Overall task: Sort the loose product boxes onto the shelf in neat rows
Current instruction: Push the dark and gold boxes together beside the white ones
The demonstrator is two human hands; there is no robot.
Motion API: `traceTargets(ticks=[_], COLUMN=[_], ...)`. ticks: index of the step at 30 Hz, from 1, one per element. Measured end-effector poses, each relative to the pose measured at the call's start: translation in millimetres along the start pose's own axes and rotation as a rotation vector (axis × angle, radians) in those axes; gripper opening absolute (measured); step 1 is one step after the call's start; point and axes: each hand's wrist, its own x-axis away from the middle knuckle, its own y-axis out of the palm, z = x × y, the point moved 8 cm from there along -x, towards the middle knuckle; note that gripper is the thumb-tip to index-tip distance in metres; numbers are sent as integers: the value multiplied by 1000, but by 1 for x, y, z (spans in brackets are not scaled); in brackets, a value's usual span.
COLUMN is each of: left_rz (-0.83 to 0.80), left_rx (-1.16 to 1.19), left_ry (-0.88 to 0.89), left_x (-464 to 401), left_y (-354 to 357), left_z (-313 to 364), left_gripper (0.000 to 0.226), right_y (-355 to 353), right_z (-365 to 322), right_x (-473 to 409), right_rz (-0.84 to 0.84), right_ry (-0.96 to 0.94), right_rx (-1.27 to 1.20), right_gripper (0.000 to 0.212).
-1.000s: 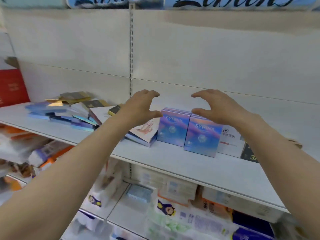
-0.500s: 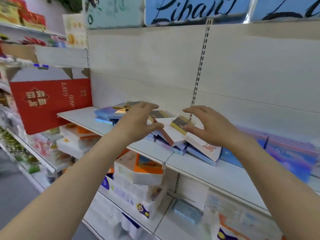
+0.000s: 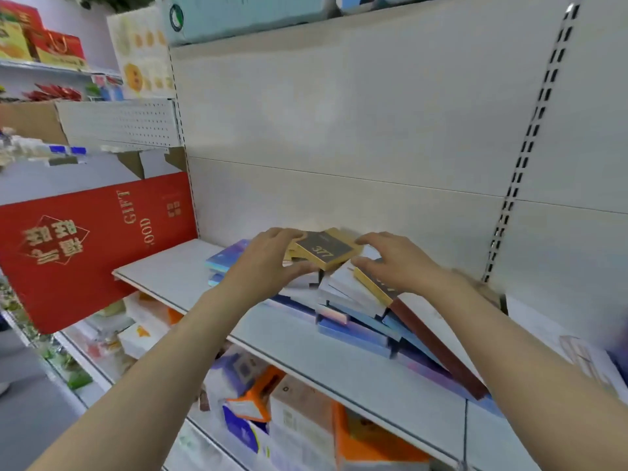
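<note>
Product boxes lay in a disordered heap at the centre of the frame, on the white shelf, when I made this inspection. Flat blue, white and gold-edged boxes overlapped at differing angles, several tilted against one another; none within the heap stood upright or formed a row. A dark, gold-edged box marked 377 sat uppermost, skewed to the shelf edge.

My left hand and right hand were both over the top of the heap, one at either side of the 377 box. Neither grip had closed on anything: the fingers of both were spread and only lightly curved. The left thumb reached under the near edge of that box; whether it touched I could not tell. The right fingertips rested at or just beside its right corner.

At the lower right of the frame some pale boxes lay further along the shelf, too blurred to assess for order.

My judgement: within this view the sorting was at an early stage. The whole heap remained to be separated and set in rows, and the 377 box appeared the likely first pick. The left end of the shelf offered room for rows.

A red gift carton occupied the left of the frame.
</note>
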Motion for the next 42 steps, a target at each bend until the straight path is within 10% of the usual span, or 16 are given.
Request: traceTargets(ticks=[8,13,18,22,31,42], left_rz=[-71,-155,-116,-156,-483,-184], left_rx=[140,231,410,360,266,716], left_ry=[21,124,179,147,85,60], left_x=[-70,-87,-112,-137,-162,-131], left_y=[45,80,77,84,118,59], left_z=[-81,-100,-120,-138,-129,-88], left_gripper=[68,72,53,65,98,70], right_y=[69,74,59,20,32,13], right_z=[-3,13,38,39,6,-7], right_x=[-103,-105,-98,-74,-30,22], right_rz=[-2,72,455,779,883,945], right_ry=[217,502,716,671,769,725], right_rx=[-27,-134,-758,-909,-970,-930], right_gripper=[57,109,95,45,34,40])
